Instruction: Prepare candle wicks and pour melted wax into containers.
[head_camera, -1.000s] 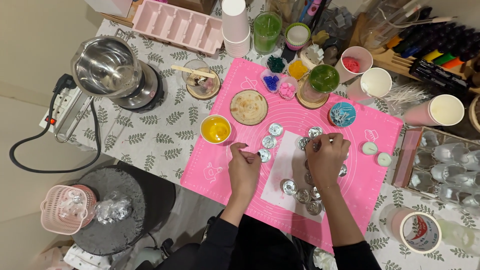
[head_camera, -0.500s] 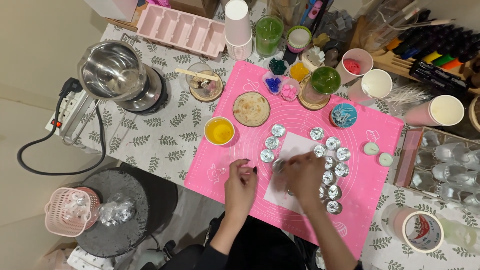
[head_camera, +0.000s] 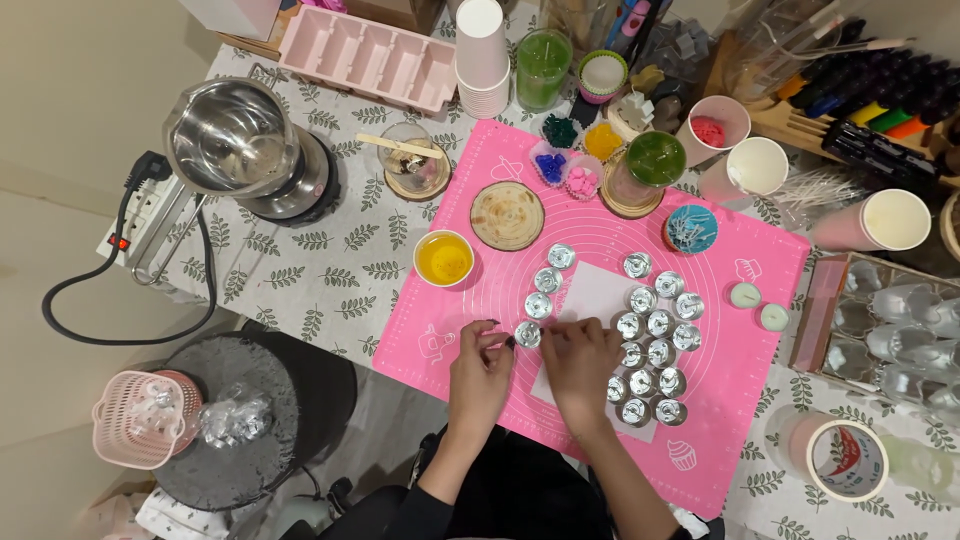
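Both my hands rest on the pink silicone mat (head_camera: 745, 330). My left hand (head_camera: 480, 372) and my right hand (head_camera: 578, 362) meet at a small silver tealight cup (head_camera: 527, 334), fingertips pinched around it. That cup ends a short line of cups (head_camera: 547, 281) running up the left edge of a white paper sheet (head_camera: 592, 290). A cluster of several more silver cups (head_camera: 655, 335) sits just right of my right hand. Whether both hands grip the cup is hard to tell.
A yellow-filled bowl (head_camera: 443, 258) and a round wooden coaster (head_camera: 507, 215) lie above my hands. A steel pot on a hot plate (head_camera: 235, 140) stands left, paper cups (head_camera: 752, 168) and green candles (head_camera: 543, 65) behind, a tape roll (head_camera: 846, 461) right, a stool (head_camera: 235, 420) below left.
Both hands have drawn down and left across the mat, from the cluster of cups to the lowest cup in the left line. The camera view shifted slightly.
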